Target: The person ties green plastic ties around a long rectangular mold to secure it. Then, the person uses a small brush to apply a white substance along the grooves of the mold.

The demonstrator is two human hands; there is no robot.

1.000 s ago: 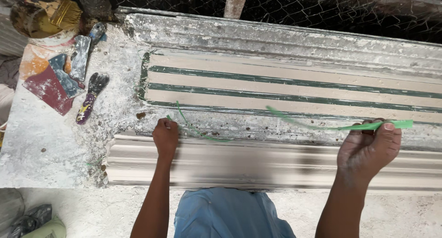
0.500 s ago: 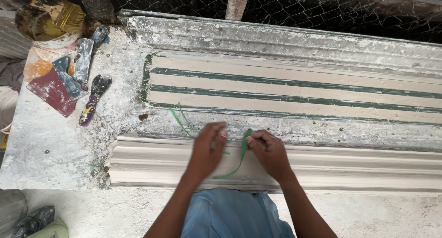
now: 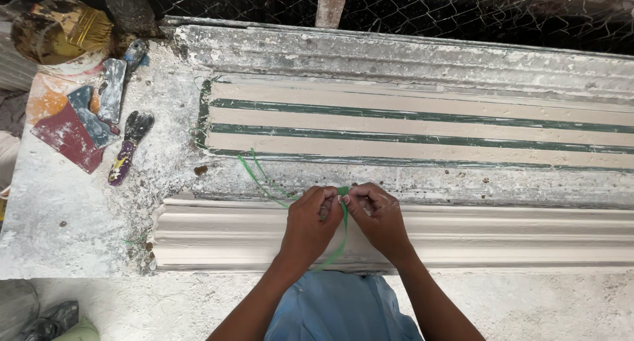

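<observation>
My left hand (image 3: 312, 219) and my right hand (image 3: 378, 217) meet over a long cream plaster moulding (image 3: 528, 238) at the near edge of the bench. Both pinch a thin green strip (image 3: 343, 191) between fingertips. A loop of the strip hangs down below the hands, and loose ends trail up and left toward the mould. Behind the hands lies a long plaster-crusted mould (image 3: 422, 126) with cream bands and dark green stripes.
At the left of the white-spattered bench (image 3: 59, 229) lie a putty knife (image 3: 129, 146), scrapers (image 3: 92, 113) and a red flat piece (image 3: 66, 136). A brush (image 3: 63, 31) rests in a bowl at the back left. Wire mesh (image 3: 462, 11) runs behind.
My hands were far apart with the green strip stretched between them. They have come together in the middle, and the strip is now folded into a hanging loop.
</observation>
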